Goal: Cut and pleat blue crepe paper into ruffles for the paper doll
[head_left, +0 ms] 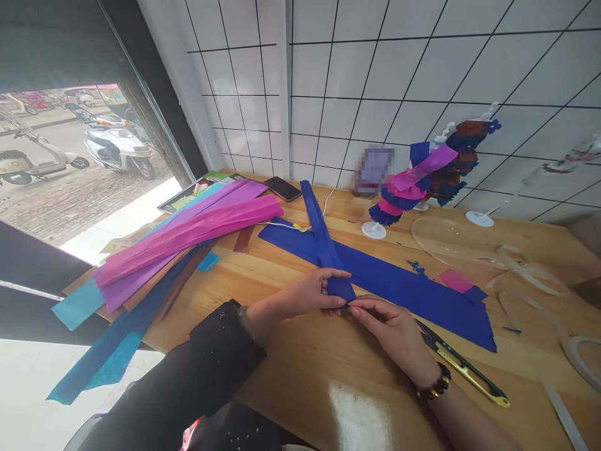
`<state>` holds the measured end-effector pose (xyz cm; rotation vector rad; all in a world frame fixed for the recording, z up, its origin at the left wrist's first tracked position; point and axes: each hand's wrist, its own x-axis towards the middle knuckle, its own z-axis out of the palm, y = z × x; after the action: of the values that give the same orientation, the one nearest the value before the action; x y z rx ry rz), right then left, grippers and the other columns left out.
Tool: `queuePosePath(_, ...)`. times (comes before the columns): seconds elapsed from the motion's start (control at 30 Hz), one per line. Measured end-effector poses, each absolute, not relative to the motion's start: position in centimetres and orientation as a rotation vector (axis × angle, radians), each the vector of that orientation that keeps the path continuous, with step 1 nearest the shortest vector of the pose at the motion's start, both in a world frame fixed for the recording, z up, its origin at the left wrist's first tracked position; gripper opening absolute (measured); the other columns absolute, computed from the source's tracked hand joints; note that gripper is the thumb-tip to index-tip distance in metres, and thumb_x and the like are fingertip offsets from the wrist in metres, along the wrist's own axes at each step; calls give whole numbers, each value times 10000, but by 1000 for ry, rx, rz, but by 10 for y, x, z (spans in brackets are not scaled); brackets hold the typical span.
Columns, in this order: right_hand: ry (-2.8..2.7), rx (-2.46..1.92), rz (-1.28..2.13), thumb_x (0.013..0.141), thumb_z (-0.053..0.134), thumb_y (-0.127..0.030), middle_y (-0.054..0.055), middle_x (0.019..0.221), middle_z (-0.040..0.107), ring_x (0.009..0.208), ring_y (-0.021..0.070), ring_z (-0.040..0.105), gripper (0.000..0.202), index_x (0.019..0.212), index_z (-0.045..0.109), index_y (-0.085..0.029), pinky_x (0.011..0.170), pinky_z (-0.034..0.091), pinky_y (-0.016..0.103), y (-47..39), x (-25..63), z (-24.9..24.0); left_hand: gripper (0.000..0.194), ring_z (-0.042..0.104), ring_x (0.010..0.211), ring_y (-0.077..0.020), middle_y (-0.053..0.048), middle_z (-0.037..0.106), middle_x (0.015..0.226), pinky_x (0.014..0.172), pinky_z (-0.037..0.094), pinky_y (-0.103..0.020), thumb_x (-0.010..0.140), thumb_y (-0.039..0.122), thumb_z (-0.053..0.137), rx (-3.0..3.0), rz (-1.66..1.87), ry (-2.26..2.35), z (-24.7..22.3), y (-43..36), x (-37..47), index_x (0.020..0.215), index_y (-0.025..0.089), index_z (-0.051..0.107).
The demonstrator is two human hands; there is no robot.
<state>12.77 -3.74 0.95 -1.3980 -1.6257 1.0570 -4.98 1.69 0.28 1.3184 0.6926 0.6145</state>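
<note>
A narrow folded strip of dark blue crepe paper runs from the back of the table toward me. My left hand grips its near end between thumb and fingers. Close against it, my right hand pinches the lower corner of the same end, fingertips touching. Beneath and behind the strip lies a wide sheet of blue crepe paper, stretching to the right. Scissors with black and yellow handles rest beside my right wrist.
Pink, purple, brown and teal paper strips are piled at the left. A phone lies at the back. Paper decorations on a stand, a clear round plate, a pink scrap and white ribbon are at the right.
</note>
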Motion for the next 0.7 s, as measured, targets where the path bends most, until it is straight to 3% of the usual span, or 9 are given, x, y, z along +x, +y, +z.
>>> queuePosePath(0.47, -1533, -1532, 1141, 684, 589, -437, 32, 643, 659, 607, 149, 591, 280, 703, 653, -165, 591, 472, 241, -36, 126, 14, 607, 588, 558, -127, -41, 613, 631, 537, 475, -253, 695, 374, 623, 1321, 605, 690, 6, 15, -48, 1219, 144, 419)
queuePosePath(0.57, -1529, -1522, 1131, 692, 586, -425, 30, 638, 651, 595, 144, 581, 273, 720, 654, -163, 583, 466, 241, -35, 127, 12, 499, 590, 565, -121, -50, 609, 647, 537, 478, -248, 730, 422, 566, 1306, 602, 703, 11, 14, -48, 1120, 123, 479)
queuePosePath(0.7, -1520, -1528, 1129, 699, 579, -399, 28, 636, 647, 594, 137, 573, 250, 709, 653, -160, 579, 461, 231, -35, 128, 11, 416, 587, 554, -119, -24, 589, 595, 527, 482, -239, 665, 395, 642, 1355, 579, 716, 9, 12, -47, 947, 118, 512)
